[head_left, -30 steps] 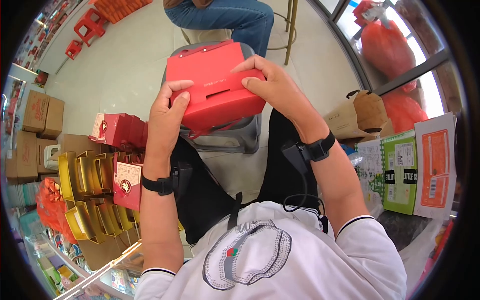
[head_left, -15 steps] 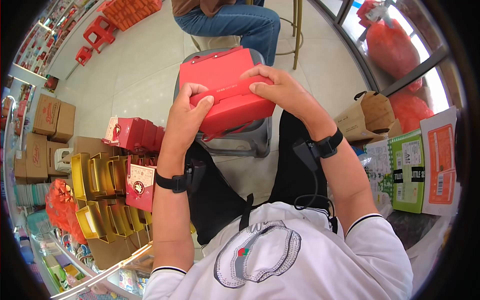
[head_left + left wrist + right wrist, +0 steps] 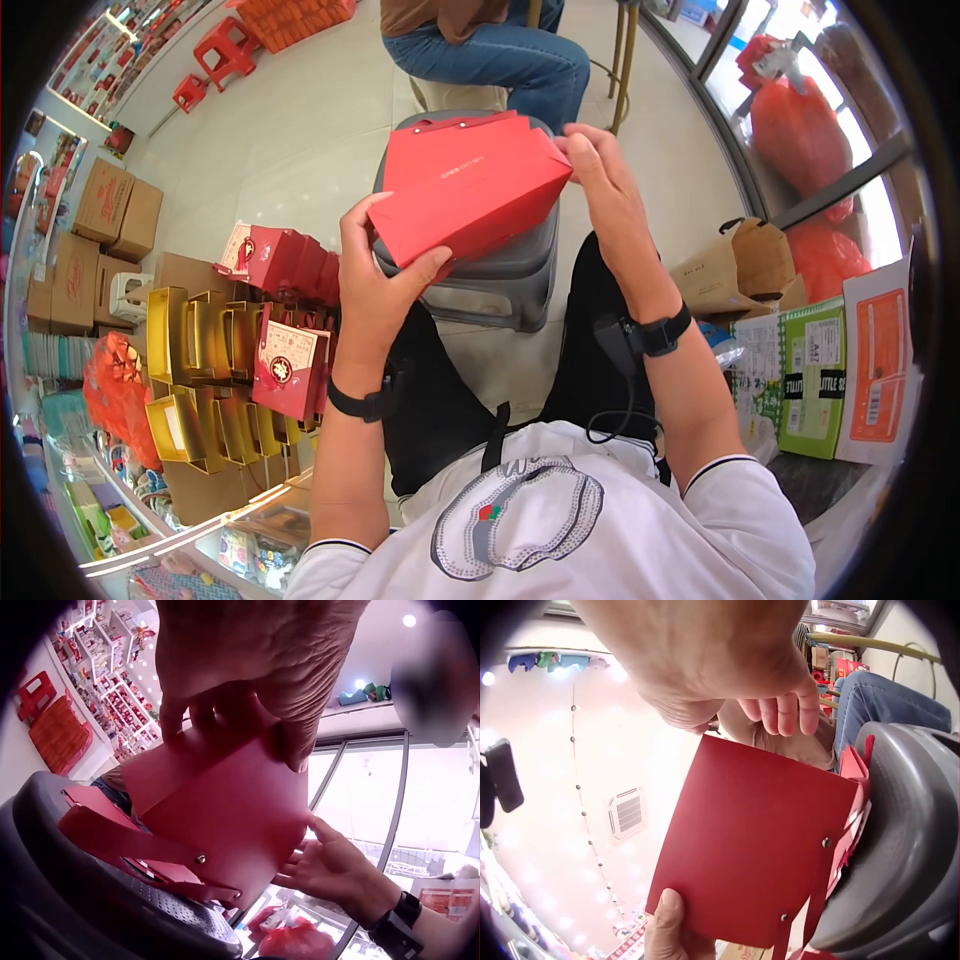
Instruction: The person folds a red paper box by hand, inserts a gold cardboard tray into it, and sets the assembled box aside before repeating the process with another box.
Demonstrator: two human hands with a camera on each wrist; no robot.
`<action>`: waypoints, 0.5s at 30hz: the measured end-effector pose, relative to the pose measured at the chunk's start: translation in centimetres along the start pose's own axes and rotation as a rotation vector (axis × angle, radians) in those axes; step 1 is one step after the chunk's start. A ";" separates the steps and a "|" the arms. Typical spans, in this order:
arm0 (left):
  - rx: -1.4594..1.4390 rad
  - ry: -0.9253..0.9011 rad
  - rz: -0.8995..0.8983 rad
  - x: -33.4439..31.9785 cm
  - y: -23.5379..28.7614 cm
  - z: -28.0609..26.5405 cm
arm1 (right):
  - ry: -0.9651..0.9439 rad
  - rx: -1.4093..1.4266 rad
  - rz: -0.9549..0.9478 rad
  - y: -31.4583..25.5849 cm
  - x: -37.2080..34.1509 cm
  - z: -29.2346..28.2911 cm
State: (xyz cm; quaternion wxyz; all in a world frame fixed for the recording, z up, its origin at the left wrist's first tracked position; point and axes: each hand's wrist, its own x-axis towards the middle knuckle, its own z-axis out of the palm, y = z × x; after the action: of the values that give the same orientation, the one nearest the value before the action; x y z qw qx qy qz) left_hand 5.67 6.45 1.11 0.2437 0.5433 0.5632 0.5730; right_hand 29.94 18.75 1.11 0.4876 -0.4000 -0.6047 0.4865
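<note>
A red gift box (image 3: 470,185) with ribbon handles is tilted over a grey plastic stool (image 3: 520,290), its handle side toward the stool. My left hand (image 3: 385,260) grips the box's left end, thumb on the near face and fingers over the far side. At the opposite end, my right hand (image 3: 605,175) is right beside the corner with its fingers extended. In the left wrist view, a ribbon handle (image 3: 142,844) hangs from metal rivets. The right wrist view shows the right hand's fingers (image 3: 784,712) loosely extended above the box edge, pinching nothing.
Gold trays (image 3: 185,335) and several red gift boxes (image 3: 285,265) stand to the left, near brown cartons (image 3: 105,200). A paper bag (image 3: 735,260) and a green package (image 3: 812,380) are at right. Opposite sits a person in jeans (image 3: 490,65).
The box has turned, its right end rising away and its slotted flap no longer showing. My right hand has let go and shifted past the right corner; my left hand now grips the left end.
</note>
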 end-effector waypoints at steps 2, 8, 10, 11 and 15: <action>0.260 0.037 0.264 -0.1 1.3 -0.1 | -0.023 0.178 0.113 0.1 -0.3 0.5; 0.534 -0.068 0.654 -2.7 3.7 0.4 | -0.136 0.504 0.265 0.1 -2.5 2.6; 0.465 -0.073 0.627 -3.3 3.5 0.1 | -0.085 0.472 0.321 -0.5 -2.9 2.1; 0.431 -0.072 0.616 -3.4 3.5 0.0 | -0.087 0.443 0.338 -0.8 -3.3 1.9; 0.181 -0.467 0.421 -1.3 2.7 -0.6 | -0.190 0.374 0.473 0.3 -2.9 0.8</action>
State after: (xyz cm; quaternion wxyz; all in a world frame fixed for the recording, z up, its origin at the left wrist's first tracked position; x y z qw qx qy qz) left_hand 6.42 4.36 3.26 0.1933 0.7840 0.4160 0.4183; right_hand 29.73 15.88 0.22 0.3672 -0.3857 -0.4376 0.7245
